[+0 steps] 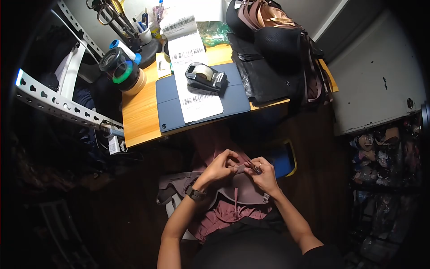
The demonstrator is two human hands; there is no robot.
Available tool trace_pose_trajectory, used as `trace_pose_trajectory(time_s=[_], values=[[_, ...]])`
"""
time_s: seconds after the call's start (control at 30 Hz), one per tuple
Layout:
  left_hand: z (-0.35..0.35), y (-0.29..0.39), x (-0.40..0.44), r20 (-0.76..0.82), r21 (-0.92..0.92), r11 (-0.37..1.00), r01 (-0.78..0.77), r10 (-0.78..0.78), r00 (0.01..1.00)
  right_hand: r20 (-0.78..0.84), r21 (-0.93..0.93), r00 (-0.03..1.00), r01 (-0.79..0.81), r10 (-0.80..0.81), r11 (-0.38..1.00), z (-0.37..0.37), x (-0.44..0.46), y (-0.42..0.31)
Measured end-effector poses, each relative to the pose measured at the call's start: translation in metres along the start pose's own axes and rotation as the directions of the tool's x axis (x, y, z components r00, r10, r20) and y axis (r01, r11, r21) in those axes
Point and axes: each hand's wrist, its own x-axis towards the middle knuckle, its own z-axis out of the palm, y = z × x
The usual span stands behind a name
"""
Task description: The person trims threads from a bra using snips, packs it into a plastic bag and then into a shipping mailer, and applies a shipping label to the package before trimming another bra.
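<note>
In the head view, a mauve-grey bra with smooth moulded cups and narrow straps (250, 190) lies across the person's lap, below the near edge of the light wooden desk (139, 117), over a dusty-pink gathered garment (219, 218). The left hand (216, 170), with a dark watch (195, 193) at its wrist, is curled in, thumb and fingertips pinching the bra's upper edge. The right hand (265, 178) is just beside it, its fingers bent and drawn together around a small dark pointed tool (254, 167), whose exact kind is too small to tell; the thumb side comes down near the same edge, though whether it touches the cloth I cannot tell.

The bra looks light and soft, and should handle as limp cloth along its band and straps, which hang loosely to the left-hand side, while the cups look padded and springy, likely to hold their round shape but dent if squeezed. The cloth seems smooth enough to slide a little over the lap, so a light grip suits it. The best hold is probably on the thin seamed edge between the cups, with the cloth drawn gently taut between both hands; gripping a cup's middle would crease it and leave the edge slack. It should not break, yet the tool's point could snag or nick the fabric if it slips
</note>
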Motion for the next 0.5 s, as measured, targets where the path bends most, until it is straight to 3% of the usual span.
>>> trace_pose_trajectory(time_s=[0.03,0.1,0.27,0.33,0.4,0.5], values=[[-0.003,-0.002,-0.002,-0.004,0.0,1.0,0.002,-0.002,1.0,-0.034,0.054,0.999,0.019,-0.017,0.998,0.003,-0.001,-0.001],[-0.003,-0.011,-0.006,-0.055,-0.296,0.955,0.015,-0.033,0.998,-0.022,0.058,0.998,0.058,-0.057,0.997,0.009,-0.002,0.002],[0.001,-0.017,-0.01,-0.104,-0.218,0.97,-0.111,0.09,0.99,-0.009,-0.001,0.999,0.036,-0.036,0.999,0.012,-0.001,-0.007],[0.004,-0.005,-0.015,-0.144,-0.042,0.99,-0.137,0.129,0.981,-0.027,-0.04,0.998,0.05,-0.051,0.998,0.014,-0.001,-0.008],[0.004,-0.007,-0.014,-0.162,-0.052,0.99,-0.132,0.122,0.979,-0.134,-0.054,0.974,0.174,-0.18,0.983,0.021,-0.005,-0.003],[0.0,-0.012,-0.015,-0.171,-0.048,0.992,-0.113,0.104,0.98,-0.08,-0.103,0.955,0.276,-0.285,0.956,0.02,-0.006,0.006]])
